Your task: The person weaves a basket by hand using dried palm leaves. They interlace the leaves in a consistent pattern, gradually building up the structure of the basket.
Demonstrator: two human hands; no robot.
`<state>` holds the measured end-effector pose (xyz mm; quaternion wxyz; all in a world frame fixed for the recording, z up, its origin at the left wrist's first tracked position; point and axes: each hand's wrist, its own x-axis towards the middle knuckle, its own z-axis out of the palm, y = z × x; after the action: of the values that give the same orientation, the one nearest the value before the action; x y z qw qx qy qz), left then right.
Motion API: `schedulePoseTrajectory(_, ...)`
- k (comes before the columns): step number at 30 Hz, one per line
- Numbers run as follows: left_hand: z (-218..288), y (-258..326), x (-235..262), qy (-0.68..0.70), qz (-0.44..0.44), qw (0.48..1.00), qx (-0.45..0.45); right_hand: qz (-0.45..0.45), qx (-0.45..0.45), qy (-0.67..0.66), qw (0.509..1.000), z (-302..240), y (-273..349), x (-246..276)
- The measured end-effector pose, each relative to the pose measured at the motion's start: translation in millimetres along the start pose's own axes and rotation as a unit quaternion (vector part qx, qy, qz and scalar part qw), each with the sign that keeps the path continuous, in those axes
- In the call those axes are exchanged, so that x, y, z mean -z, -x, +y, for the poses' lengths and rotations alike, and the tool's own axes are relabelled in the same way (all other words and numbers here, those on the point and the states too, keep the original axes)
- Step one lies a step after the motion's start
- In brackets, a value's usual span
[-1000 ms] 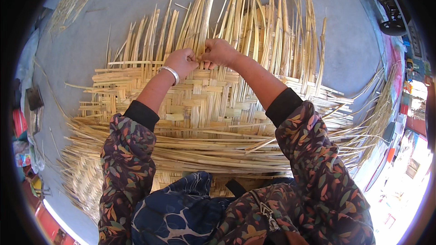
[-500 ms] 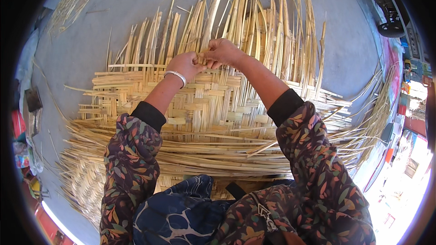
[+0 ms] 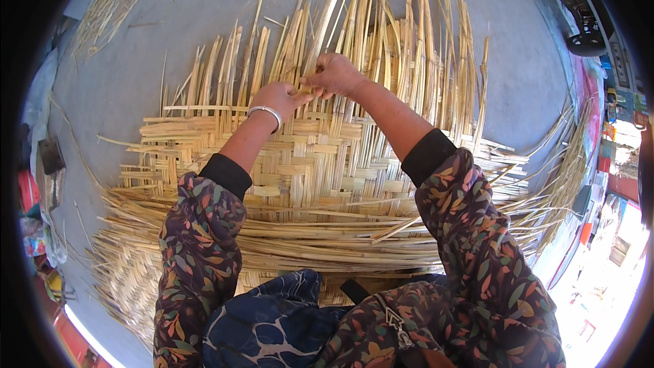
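Observation:
A partly woven mat of pale split reeds (image 3: 300,157) lies in front of me, its loose upright strips fanning out at the far side. My left hand (image 3: 278,100), with a silver bangle at the wrist, pinches a reed strip at the mat's far woven edge. Close beside it on the right, my right hand (image 3: 335,76) has its fingers closed on a reed strip too; whether both hold the same one is hidden. A thicker reed stalk (image 3: 329,10) rises just beyond my right hand.
Long loose reeds (image 3: 327,242) lie in a band across the near part of the mat. More thin reeds (image 3: 112,10) are scattered on the grey floor (image 3: 204,0) at the far left. A reed bundle (image 3: 569,177) spreads at the right, near bright clutter.
My right hand has risen slightly and moved a little apart from my left hand. The left hand has dipped slightly, still pinching. The mat looks the same.

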<state>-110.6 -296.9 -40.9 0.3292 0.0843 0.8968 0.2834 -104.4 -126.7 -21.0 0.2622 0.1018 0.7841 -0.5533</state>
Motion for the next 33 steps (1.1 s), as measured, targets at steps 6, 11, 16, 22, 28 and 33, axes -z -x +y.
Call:
schedulePoseTrajectory(6, 1, 3, 2, 0.068, 0.035, 0.995, -0.060, -0.028, -0.029, -0.086, 0.996, 3, -9, 12)
schedulePoseTrajectory(11, 2, -11, 6, 0.150, 0.030, 0.983, -0.098, -0.091, -0.029, -0.187, 0.978, 0, -4, 23)
schedulePoseTrajectory(16, 5, -15, 14, 0.227, -0.045, 0.969, -0.085, -0.139, 0.008, -0.220, 0.965, 1, -2, 31)
schedulePoseTrajectory(22, 4, -18, 13, 0.301, -0.075, 0.950, -0.044, -0.080, 0.017, -0.093, 0.992, -4, -12, 30)
schedulePoseTrajectory(28, 6, -18, 6, 0.295, -0.041, 0.955, -0.019, -0.017, 0.031, -0.086, 0.996, 0, -12, 16)
schedulePoseTrajectory(33, 5, -24, 4, 0.300, -0.046, 0.953, 0.009, 0.034, 0.058, -0.058, 0.996, 8, -21, 14)
